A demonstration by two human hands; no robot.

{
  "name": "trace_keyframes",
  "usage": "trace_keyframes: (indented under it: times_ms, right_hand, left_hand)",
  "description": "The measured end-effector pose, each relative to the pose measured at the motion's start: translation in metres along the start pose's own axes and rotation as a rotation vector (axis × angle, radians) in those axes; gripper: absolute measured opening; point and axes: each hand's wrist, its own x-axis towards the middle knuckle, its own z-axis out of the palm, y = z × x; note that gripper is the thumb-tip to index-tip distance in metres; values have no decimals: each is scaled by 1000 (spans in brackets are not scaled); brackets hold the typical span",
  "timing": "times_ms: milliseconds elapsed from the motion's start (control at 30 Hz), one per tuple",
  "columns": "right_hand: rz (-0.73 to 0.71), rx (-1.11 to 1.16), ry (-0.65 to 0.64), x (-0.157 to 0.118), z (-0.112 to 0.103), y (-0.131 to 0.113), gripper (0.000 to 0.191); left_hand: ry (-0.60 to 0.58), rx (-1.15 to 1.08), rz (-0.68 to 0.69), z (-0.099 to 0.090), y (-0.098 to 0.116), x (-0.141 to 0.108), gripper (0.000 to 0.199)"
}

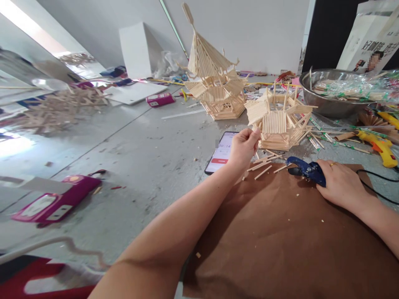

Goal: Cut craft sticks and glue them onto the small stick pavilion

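Blue hand tool (308,171), gripped in the curled right hand (343,182) (ring (334,163) on one finger), nose toward the left hand (245,145). Left hand: fingers drawn into a narrow pinch, just beside the smaller stick model (274,121); whether gripping anything, impossible to tell. Loose sticks (261,165), scattered between both hands, several on the edge of the brown sheet (274,241). Pale chips (322,221), dotted over that sheet. Phone (220,154), screen lit, partly hidden by the left hand. Taller stick model (215,93), pointed roof, well beyond the left hand. Metal bowl (333,107) of wrapped sticks (343,89), beyond the right hand. Yellow glue gun (382,148), to the right of the same hand.
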Motion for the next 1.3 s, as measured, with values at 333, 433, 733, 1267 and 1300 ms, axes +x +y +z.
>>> trace_keyframes:
  times_ms: [333,433,733,1267,1300]
  right_hand:
    - [-5,10,9,0,1,0,34]
    - [-3,6,5,-1,0,0,33]
    - [-2,-7,18,-1,0,-1,35]
    - [-11,10,35,-1,1,0,35]
    - [-9,12,32,-1,1,0,35]
  left_hand:
    - [16,-7,9,3,4,-3,32]
    - [7,2,-35,5,6,0,31]
    - [-106,-69,-207,2,13,4,31]
    - [-147,-51,-325,-2,13,12,28]
    - [-144,-37,-299,-2,12,11,29]
